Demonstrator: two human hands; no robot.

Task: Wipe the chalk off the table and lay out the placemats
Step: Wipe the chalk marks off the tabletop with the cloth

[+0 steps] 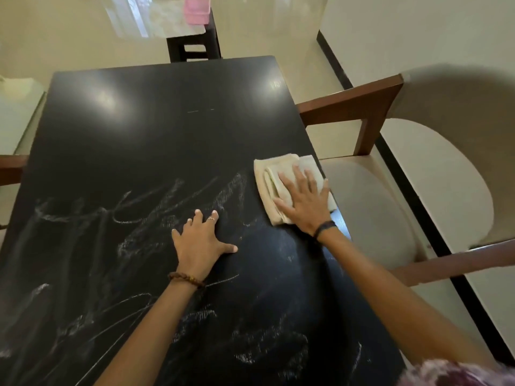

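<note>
Two hands on the black table (156,129), both flat with fingers spread. Our right hand (302,201) presses a folded cream cloth (267,188) against the top near its right edge; our left hand (200,243) rests bare on the surface, braced in the middle, holding nothing. Chalk scribbles (178,201) cover the near half, running from the left edge across to just beside the cloth; the far half looks mostly dark, save a couple of faint dashes. A hazier patch near the right wrist suggests smeared chalk, though we cannot tell for certain. Risks as we judge them: the cloth sits close to the table's right edge, so a stroke outward could carry it over onto the chair (370,207) drawn up there. A dry, loaded cloth may only spread dust rather than lift it. The left palm lies on chalked ground and could pick up powder and print it back onto cleaned areas. No placemats in view, so that step is not yet begun. Around us: a second chair's arm at the left edge, a dark stool (195,45) beyond the far end bearing a pink box (197,9).
</note>
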